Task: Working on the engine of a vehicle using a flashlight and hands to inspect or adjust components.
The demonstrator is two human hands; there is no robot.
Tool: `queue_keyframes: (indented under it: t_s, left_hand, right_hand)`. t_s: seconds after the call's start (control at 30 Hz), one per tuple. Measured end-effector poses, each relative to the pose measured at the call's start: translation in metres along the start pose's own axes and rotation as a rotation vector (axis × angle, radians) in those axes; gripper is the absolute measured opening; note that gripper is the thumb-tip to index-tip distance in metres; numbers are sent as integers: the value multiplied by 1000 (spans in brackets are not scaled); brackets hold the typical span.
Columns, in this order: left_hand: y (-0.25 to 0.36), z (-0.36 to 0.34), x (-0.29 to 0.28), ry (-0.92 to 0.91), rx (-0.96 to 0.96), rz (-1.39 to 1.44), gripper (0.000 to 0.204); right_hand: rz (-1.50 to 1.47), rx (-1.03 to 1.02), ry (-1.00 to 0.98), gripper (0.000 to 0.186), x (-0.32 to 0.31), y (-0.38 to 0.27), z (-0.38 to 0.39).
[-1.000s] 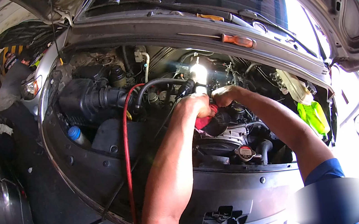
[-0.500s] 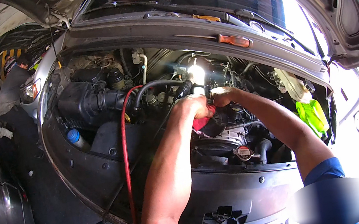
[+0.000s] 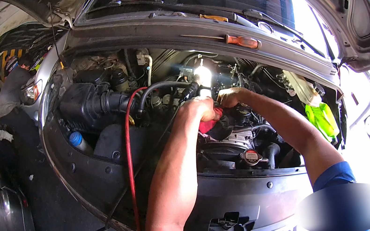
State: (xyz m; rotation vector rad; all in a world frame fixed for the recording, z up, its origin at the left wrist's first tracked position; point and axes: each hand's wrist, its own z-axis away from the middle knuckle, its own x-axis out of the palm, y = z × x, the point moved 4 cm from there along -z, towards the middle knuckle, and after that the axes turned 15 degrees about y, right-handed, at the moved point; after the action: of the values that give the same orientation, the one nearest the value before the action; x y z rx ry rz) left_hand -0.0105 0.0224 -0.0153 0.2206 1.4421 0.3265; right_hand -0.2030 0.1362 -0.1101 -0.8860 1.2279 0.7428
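Observation:
Both my arms reach over the front of a car into its engine bay. My left hand point(image 3: 199, 108) is closed round a red and black object point(image 3: 207, 126), whose kind I cannot make out. Right beside it, my right hand point(image 3: 231, 96) has its fingers curled inward, and whatever they hold is hidden. Just beyond the hands a bright work lamp point(image 3: 202, 76) shines down among the hoses. Below them lies the engine's front, with a radiator cap point(image 3: 251, 157) nearer to me.
A red hose point(image 3: 131, 170) runs up over the front panel into the bay. An orange-handled screwdriver point(image 3: 241, 41) lies on the cowl under the windscreen. Bright yellow-green cloth point(image 3: 322, 121) hangs at the right. A blue-capped bottle point(image 3: 76, 141) sits left. Another person point(image 3: 14, 94) bends at the far left.
My right hand has shifted very slightly beside the left. My left hand keeps its grip and place. The lamp and hose have stayed where they were.

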Motion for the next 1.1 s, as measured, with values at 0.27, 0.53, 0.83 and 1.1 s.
queue_keyframes:
  t_s: [0.27,0.53,0.83,1.1]
  left_hand:
    - [-2,-1,1,14,24,-5,57]
    - [-1,7,-7,17,62,-25,58]
    - [-2,12,-17,156,37,-68,46]
    - [-8,15,-22,-9,-52,-36,54]
  right_hand:
    - [56,4,-114,31,-9,-19,7]
    - [80,-200,197,20,10,-12,-2]
    - [180,-32,130,21,0,-28,-3]
    - [217,-109,73,22,-10,-42,2]
